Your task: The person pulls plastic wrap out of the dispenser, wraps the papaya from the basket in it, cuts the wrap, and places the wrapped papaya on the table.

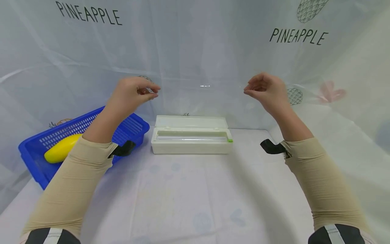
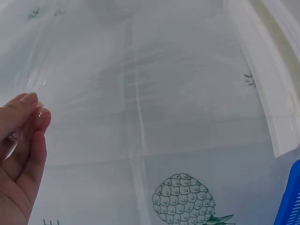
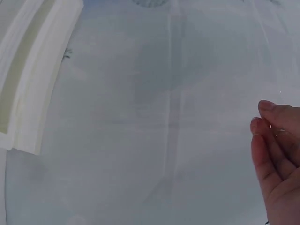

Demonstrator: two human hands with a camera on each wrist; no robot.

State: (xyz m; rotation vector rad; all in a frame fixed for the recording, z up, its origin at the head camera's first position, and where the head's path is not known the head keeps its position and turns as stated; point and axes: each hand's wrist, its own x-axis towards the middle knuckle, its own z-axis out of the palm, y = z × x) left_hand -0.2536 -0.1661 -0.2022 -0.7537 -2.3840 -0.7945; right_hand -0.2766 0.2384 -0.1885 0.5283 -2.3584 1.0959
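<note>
Both hands are raised above the far side of the table, well apart. A sheet of clear cling film (image 1: 204, 86) appears stretched between them, showing mainly as a glint in the head view and as fine creases by the fingers in the wrist views. My left hand (image 1: 134, 89) pinches one end between thumb and fingertips, and my right hand (image 1: 266, 89) pinches the other. Below and between them sits a white cling film box (image 1: 192, 147), lid (image 1: 192, 121) raised at the back. Inside lies a clear roll (image 1: 189, 138); a small green piece (image 1: 230, 140) marks its right front edge.
At the left, a blue plastic basket (image 1: 31, 169) holds a smooth yellow object (image 1: 62, 148), partly hidden by the left forearm. Behind the table hangs a pale curtain (image 1: 195, 51) printed with pineapples and lettering. A whitish cloth (image 1: 182, 196) covers the tabletop.
</note>
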